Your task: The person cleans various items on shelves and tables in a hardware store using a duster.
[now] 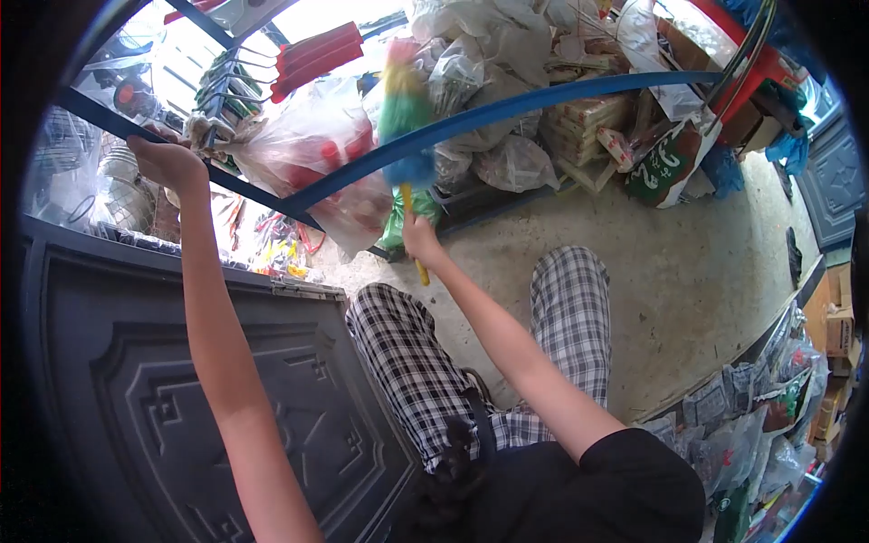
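1. Head view: my right hand (422, 241) has its fingers wrapped snugly round the yellow handle (406, 197) of a duster (405, 109), whose tip pokes out on the near side.
2. The fluffy head sits just beyond those fingers, on the far side, partly behind a curved blue bar (534, 98).
3. My left hand (172, 166) is up at a dark blue bar (249, 188); I can't tell whether its fingers grip.

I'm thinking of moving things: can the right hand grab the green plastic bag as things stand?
Probably not: the green plastic bag looks close, but the right hand is closed around the yellow handle of the duster, leaving no free grip.
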`<state>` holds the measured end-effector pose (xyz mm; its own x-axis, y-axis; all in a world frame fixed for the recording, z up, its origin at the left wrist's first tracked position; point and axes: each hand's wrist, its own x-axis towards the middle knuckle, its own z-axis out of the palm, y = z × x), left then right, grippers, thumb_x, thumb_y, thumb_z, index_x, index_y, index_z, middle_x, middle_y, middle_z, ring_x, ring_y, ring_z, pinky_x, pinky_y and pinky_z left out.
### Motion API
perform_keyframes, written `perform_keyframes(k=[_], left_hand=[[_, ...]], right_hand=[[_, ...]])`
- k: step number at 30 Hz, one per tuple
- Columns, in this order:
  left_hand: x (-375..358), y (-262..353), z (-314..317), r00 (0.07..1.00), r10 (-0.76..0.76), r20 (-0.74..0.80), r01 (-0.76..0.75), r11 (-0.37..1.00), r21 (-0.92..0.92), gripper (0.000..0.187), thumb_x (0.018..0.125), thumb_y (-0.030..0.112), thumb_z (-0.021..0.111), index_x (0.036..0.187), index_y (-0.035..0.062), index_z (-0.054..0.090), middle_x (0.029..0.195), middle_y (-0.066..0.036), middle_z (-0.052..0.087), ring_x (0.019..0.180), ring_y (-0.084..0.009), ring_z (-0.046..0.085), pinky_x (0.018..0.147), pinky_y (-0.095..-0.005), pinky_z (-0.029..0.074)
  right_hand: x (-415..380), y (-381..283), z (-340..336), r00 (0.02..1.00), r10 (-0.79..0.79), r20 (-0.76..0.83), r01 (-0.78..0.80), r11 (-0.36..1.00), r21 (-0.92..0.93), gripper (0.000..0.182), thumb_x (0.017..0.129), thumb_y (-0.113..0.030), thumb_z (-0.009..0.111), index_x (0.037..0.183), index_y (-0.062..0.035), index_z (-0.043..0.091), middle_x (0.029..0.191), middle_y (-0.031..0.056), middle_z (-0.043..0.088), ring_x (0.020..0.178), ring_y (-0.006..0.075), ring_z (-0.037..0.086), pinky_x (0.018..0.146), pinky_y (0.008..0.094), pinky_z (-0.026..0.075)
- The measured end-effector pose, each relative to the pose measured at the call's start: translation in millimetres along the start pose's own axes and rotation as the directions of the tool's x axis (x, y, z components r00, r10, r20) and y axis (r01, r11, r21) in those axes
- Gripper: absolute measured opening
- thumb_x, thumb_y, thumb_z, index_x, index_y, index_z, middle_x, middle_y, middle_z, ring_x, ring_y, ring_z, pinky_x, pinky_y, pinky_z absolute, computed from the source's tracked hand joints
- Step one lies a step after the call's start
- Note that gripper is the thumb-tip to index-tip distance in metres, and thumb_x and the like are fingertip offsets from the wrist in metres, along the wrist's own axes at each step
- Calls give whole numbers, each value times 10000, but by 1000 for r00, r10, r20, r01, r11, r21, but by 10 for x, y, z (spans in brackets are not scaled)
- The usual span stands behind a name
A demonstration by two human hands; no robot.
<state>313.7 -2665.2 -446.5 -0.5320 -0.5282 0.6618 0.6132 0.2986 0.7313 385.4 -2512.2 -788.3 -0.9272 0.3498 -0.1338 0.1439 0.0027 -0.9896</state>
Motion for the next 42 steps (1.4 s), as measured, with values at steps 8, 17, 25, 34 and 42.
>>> perform_keyframes(k=[8, 17, 25, 34, 42], left_hand=[[-41, 21, 79, 1000, -16, 13, 16, 1000, -6, 433, 881, 407, 208, 704, 56, 389, 568, -5, 355, 468, -103, 336, 403, -227, 310], [16, -44, 108, 998, 38, -43, -33, 995, 99, 441, 880, 395, 189, 715, 44, 398, 558, -6, 354, 447, -99, 342, 397, -229, 336], [-55, -34, 159, 1000, -13, -26, 15, 998, 59, 434, 874, 401, 174, 706, 55, 374, 557, -4, 341, 446, -91, 318, 403, -222, 312], [-59, 18, 169, 996, -51, -76, 54, 998, 40, 400, 878, 386, 184, 724, 71, 378, 572, 10, 326, 461, -81, 295, 416, -218, 300], [-5, 2, 149, 993, -70, -98, 68, 997, -27, 399, 860, 443, 234, 721, 97, 375, 547, 20, 311, 434, -70, 265, 402, -202, 253]], right_hand=[[-205, -601, -638, 995, -61, 83, 68, 995, -76, 422, 876, -291, 310, 749, 62, 502, 642, 250, 520, 653, 403, 520, 618, 422, 417], [109, -196, -271, 880, 360, 309, -384, 923, 16, 426, 888, -369, 311, 698, -17, 457, 537, 61, 461, 394, 155, 441, 353, 286, 364], [-43, -605, -521, 970, -209, -121, 208, 978, -27, 396, 891, -267, 339, 685, 45, 470, 583, 191, 486, 541, 322, 487, 519, 391, 364], [0, -155, -481, 788, 444, 425, -416, 894, -163, 424, 883, -314, 351, 649, 11, 489, 540, 105, 499, 408, 191, 469, 389, 323, 378], [-290, -391, -635, 986, 37, 160, -35, 999, -13, 378, 890, -280, 356, 655, -7, 471, 536, 86, 478, 461, 175, 470, 446, 306, 359]])
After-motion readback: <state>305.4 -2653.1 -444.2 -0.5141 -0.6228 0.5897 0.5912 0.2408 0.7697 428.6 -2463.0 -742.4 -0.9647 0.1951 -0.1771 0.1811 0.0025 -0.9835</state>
